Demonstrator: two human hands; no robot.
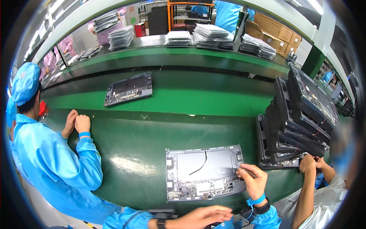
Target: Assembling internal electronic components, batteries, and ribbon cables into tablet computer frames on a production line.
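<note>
Your right hand (254, 178) is over the right edge of the panel (207, 174), thumb and forefinger drawn close together in a narrow pinch. A thin sliver seems to show at the fingertips, too small to name, so whether you grip anything there cannot be told. Your left hand (206, 217) is held flat below the panel's lower edge, near the bottom of the view, fingers stretched out side by side, with nothing visible in its grasp.

The panel lies flat on the dark green bench (114, 131) in front of you, its inside facing up. A board (207, 187) and other small parts run along the side nearest you, and a thin black cable (204, 164) curves across the plain grey area above them.

Around your right wrist you have a blue band (256, 200) and, just beside it, a dark strap (262, 208).

Farther off to the left, a second panel (129, 89) lies on the bright green strip (202, 97), well apart from yours. To your right stands an uneven stack (293, 126) of similar dark panels, the top ones tilted. A co-worker in a pale top (318, 202) has both hands at its lower right corner. On your left, a co-worker in blue (53, 149) holds both hands close together above the bench. Flat packs (212, 35) are piled on the shelf (152, 41) across from you, and cartons (280, 32) stand behind it.
</note>
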